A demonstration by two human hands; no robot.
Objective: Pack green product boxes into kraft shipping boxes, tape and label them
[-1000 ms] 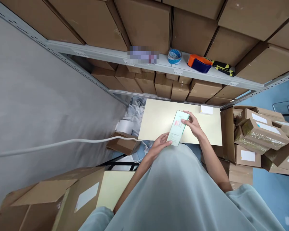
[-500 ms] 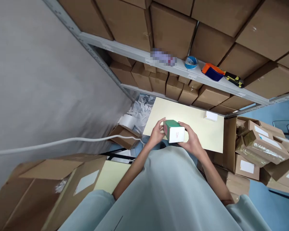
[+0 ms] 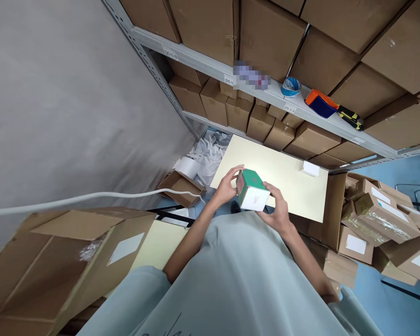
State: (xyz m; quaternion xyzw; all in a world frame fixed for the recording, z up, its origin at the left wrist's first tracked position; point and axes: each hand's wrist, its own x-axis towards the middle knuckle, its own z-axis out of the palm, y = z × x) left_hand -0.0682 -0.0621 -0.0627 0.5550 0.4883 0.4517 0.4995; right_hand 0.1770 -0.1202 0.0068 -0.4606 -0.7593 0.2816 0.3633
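A small green and white box [image 3: 254, 186] is held between my two hands, tilted, just above the near edge of a pale yellow table [image 3: 266, 156]. On its left side my left hand [image 3: 227, 186] is closed, fingers against the edge. My right hand [image 3: 277, 207] grips the other side, fingers on top and thumb low by the white end. That white end faces me and bears a faint printed mark. Farther back on the table lies a small white box [image 3: 310, 168].
Cartons fill the shelf rack [image 3: 196, 55] ahead. On its ledge sit a blue tape roll [image 3: 290, 87] and an orange and blue item [image 3: 321, 103]. A large carton of taped boxes [image 3: 385, 212] stands at right, an open carton [image 3: 73, 261] at left. A white cable [image 3: 101, 196] crosses the left.
The green and white box has tipped so more of its green top shows, both hands still on it. My view has shifted slightly, moving the shelf right in the picture.
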